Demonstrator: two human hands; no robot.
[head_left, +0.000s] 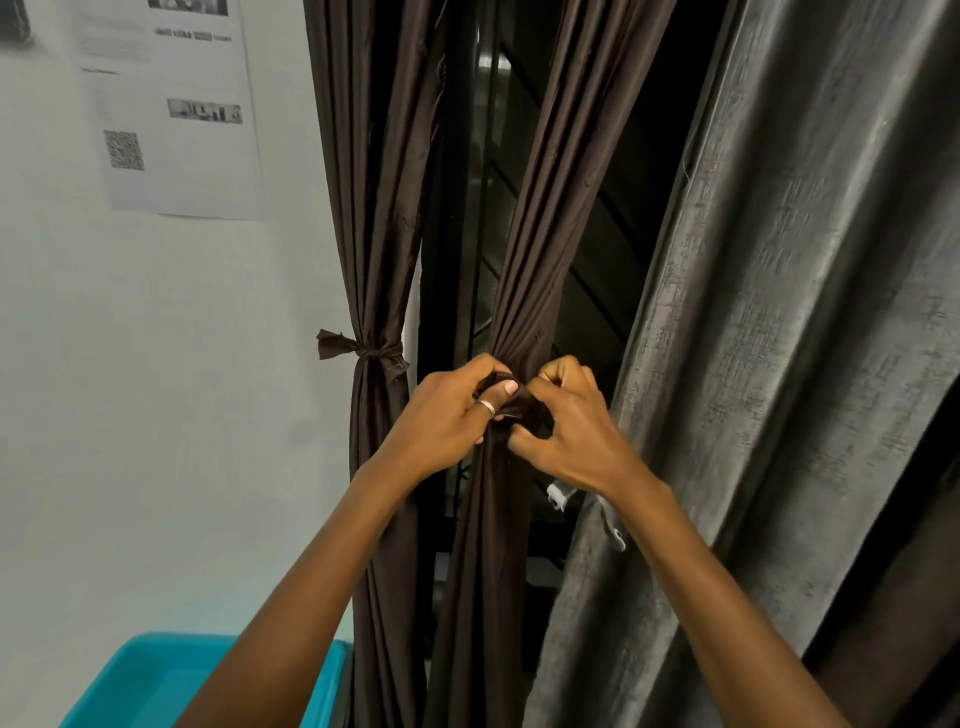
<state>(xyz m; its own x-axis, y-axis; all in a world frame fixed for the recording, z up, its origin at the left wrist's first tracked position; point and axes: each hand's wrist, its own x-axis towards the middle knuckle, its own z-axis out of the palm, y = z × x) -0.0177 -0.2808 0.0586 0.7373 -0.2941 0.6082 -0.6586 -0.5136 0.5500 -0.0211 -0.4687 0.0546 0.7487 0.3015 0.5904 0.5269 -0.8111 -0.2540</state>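
Wall sheet: white printed paper sheet with a QR code (171, 104), fixed to the pale painted wall (156, 338), upper left.
Tub: teal plastic tub (150, 675), at the foot of the wall.
Left panel: dark brown pleated fabric curtain panel (374, 208) at the window's left edge, gathered and bound by a knotted brown fabric tie band (363, 352). Judged finished.
Left hand: left hand (447, 415), ring on the thumb. Its fingers are curled and pinch the brown fabric strip (519, 408).
Middle panel: second dark brown curtain panel (540, 234), hanging before the dark barred window (587, 234) and bunched at mid height, where the strip wraps it between both hands.
Right hand: right hand (566, 426), fingers curled, gripping the same strip from the other side, just beside the left hand.
Right edge: grey textured heavy curtain (779, 312), hanging unbound.
Progress: one panel is tied and the second is in work. Its knot is hidden by the fingers — whether it is closed cannot be told. Judged remaining: draw the strip tight, then let go.
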